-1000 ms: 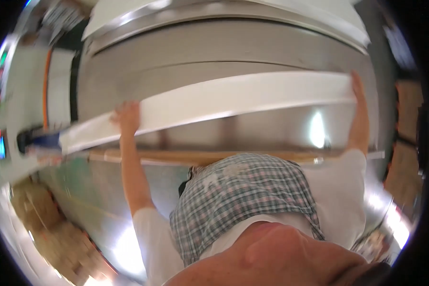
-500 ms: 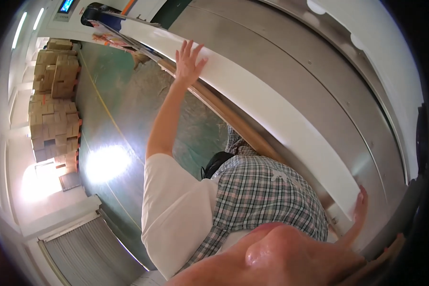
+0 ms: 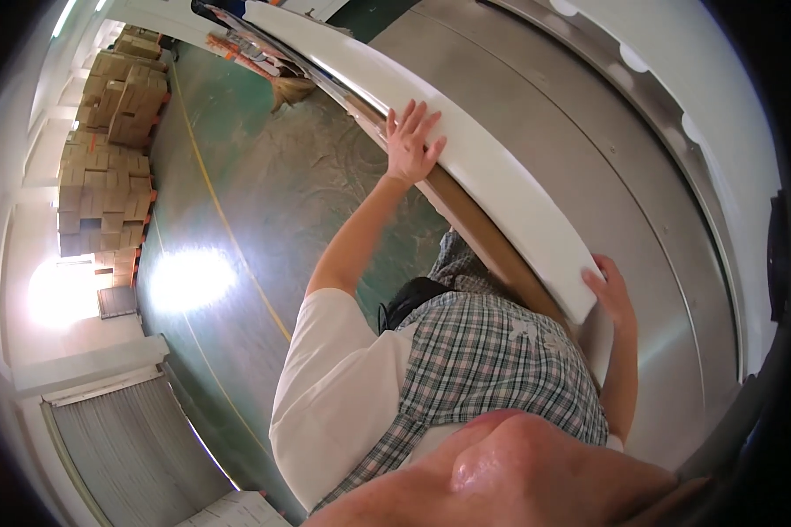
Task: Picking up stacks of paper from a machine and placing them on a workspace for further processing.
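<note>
Long white panel point(image 3: 466, 149) running far-left to near-right; left hand point(image 3: 410, 136) spread flat on edge, right hand point(image 3: 611, 294) gripping near end.

Panel point(image 3: 501, 176): white, smooth, slightly glossy, looks like plastic or painted board. Table point(image 3: 589, 158): brushed metal, grey, dull sheen. Strip point(image 3: 492, 246) under panel: brown, matt, wood-like. Apron point(image 3: 492, 369): checked woven cloth. Floor point(image 3: 264, 220): green, glossy. Boxes point(image 3: 106, 132): brown cardboard, matt.

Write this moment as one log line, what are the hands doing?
left hand: flat on long white panel | right hand: gripping panel's near end | under it: grey metal table
</note>
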### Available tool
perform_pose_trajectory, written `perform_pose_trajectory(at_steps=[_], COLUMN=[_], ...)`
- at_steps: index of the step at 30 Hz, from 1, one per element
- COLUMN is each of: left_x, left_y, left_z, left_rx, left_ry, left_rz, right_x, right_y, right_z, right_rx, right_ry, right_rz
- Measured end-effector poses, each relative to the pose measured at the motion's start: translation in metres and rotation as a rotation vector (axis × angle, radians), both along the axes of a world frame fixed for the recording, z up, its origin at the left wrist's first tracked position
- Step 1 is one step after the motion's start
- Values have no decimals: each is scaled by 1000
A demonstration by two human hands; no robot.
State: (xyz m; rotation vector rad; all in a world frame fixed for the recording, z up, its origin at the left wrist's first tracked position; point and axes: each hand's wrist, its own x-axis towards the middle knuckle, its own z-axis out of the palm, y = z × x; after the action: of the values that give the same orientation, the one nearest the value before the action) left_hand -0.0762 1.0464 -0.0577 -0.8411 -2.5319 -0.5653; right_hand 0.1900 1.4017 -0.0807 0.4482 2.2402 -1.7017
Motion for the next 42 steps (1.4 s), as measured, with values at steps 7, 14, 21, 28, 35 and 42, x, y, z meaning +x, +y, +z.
perform_pose_trajectory(at_steps=[7,14,21,28,35,42], left_x=[11,-3,-68,-206,-408,-532], left_y=[12,8,-18,45,220,316], left_z=[11,35,33,30,-23,-72], left_rx=[-28,16,38,53,248,748], left_ry=[-34,-222,-340,-403,-480,-798], left_rz=[-90,-417,-576,-695,-309,-160], right_x=[-110,-226,-277,-216,-219,-233], right_y=[-74,-154,-142,-6,-9,-17], right_z=[22,24,-1,-50,-51,-44], right_rx=[258,376,222,831,1138,1057], right_ry=[175,228,324,213,329,225], right_rz=[92,84,-3,-654,-653,-674])
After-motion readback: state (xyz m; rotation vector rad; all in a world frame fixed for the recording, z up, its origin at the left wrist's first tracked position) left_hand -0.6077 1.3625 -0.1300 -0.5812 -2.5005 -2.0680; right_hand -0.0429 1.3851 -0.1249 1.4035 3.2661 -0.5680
